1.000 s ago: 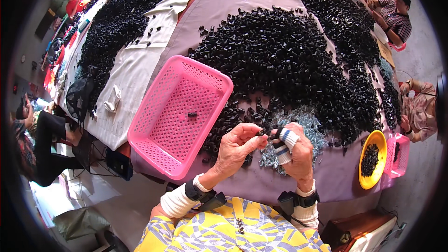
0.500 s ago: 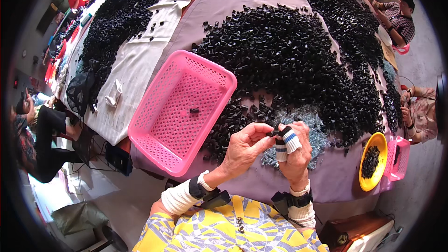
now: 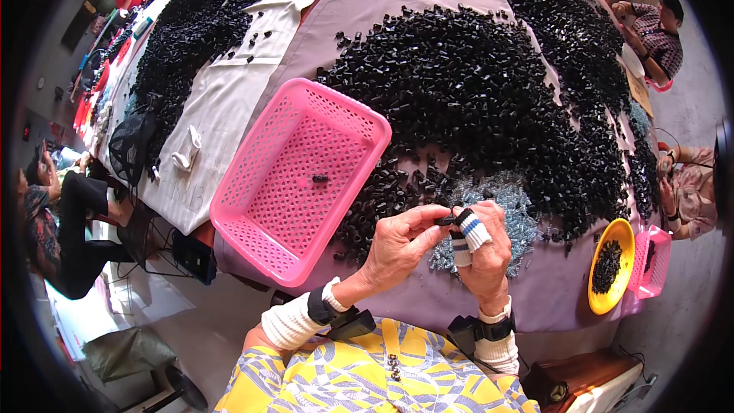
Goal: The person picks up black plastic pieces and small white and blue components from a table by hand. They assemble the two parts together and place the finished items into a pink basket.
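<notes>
A small black plastic piece (image 3: 443, 221) is pinched between the thumb and fingers of my left hand (image 3: 397, 248). My right hand (image 3: 487, 252) meets it from the other side, its fingers closed at the piece's other end. Striped knitted sleeves (image 3: 472, 234) cover some of my right fingers and partly hide the grip. Below and behind my right hand lies a pile of small clear bluish pieces (image 3: 511, 206). A large heap of black pieces (image 3: 459, 84) spreads beyond both hands. Left of them stands a pink perforated basket (image 3: 229, 203) with one small black cluster (image 3: 319, 179) inside.
A yellow bowl (image 3: 594, 291) of black pieces and a smaller pink basket (image 3: 659, 271) sit at the right table edge. A white glove-like cloth (image 3: 187, 149) lies on the pale cloth at left. Other people (image 3: 657, 34) sit around the table.
My hands stay together in nearly the same place. More of the black piece shows between my fingertips now. The whole view has shifted very slightly.
</notes>
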Tool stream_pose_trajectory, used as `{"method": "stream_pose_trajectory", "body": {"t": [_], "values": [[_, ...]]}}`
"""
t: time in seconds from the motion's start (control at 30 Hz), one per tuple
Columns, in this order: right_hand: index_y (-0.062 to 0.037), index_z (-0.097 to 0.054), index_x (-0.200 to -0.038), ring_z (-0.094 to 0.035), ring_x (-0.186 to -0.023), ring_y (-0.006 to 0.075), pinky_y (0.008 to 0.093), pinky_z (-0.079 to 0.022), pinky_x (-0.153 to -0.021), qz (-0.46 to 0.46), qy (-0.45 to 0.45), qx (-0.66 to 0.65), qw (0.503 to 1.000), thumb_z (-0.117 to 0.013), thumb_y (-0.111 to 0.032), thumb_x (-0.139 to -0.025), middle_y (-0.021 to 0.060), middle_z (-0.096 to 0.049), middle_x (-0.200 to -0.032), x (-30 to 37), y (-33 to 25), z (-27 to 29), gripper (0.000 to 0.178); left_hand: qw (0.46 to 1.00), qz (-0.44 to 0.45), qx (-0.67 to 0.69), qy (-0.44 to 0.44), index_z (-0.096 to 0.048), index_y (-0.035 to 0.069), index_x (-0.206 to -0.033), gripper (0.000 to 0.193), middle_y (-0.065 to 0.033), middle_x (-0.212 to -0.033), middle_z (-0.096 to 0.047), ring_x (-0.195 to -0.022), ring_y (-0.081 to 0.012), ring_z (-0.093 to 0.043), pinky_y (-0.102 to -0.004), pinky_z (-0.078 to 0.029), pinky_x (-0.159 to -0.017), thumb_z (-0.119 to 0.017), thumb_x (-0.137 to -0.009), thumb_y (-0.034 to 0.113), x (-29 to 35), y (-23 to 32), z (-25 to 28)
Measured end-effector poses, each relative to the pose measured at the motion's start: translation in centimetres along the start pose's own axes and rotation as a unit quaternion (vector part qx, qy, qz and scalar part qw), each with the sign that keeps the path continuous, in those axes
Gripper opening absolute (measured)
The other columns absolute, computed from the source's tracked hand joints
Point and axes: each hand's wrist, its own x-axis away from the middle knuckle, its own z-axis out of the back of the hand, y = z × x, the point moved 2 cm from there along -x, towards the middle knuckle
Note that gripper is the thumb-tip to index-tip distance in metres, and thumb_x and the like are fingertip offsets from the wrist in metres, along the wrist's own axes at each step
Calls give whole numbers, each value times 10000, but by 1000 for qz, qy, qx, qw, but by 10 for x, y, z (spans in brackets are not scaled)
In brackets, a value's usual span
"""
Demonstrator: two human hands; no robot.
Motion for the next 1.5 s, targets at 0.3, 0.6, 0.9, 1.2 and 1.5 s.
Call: {"method": "stream_pose_trajectory", "body": {"t": [0.3, 0.6, 0.9, 1.2, 1.5], "values": [[33, -624, -1083, -621, -870, 314, 489, -483, -832, -36, 19, -15, 999, -718, 19, -659, 142, -632, -967, 3, 2, 3, 435, 1000, 6, -24, 13, -632, -21, -1182, 275, -69, -1073, -673, -932, -82, -628, -207, -520, -814, -616, -908, -22, 0, -1, 1], [37, -618, -1091, -622, -893, 313, 507, -469, -868, 9, 3, 56, 998, -720, 10, -677, 139, -627, -980, 6, 2, 0, 427, 998, -13, -62, 20, -652, -18, -1160, 264, -46, -1018, -662, -894, -69, -614, -196, -515, -769, -651, -898, 14, -2, 5, -1], [42, -612, -1065, -616, -901, 315, 502, -471, -869, 19, -21, 35, 999, -713, -7, -656, 146, -615, -983, 6, 5, 2, 425, 986, -76, -147, 17, -675, 15, -1147, 273, -58, -937, -663, -795, -79, -604, -203, -491, -683, -668, -875, 12, -4, 6, 0], [65, -607, -1068, -610, -880, 329, 510, -464, -868, -4, -34, 58, 998, -678, 19, -651, 163, -610, -973, 6, 4, 0, 426, 975, -111, -190, 37, -682, 31, -1149, 297, -52, -889, -665, -765, -74, -592, -199, -468, -647, -680, -853, -1, -4, 9, -3], [73, -602, -1062, -600, -882, 336, 521, -457, -868, -1, -43, 80, 996, -677, -44, -658, 172, -589, -983, 6, 4, 6, 427, 985, -109, -129, 36, -673, 1, -1134, 291, -53, -956, -668, -818, -91, -619, -217, -513, -716, -639, -855, -70, -7, 5, -7]]}}
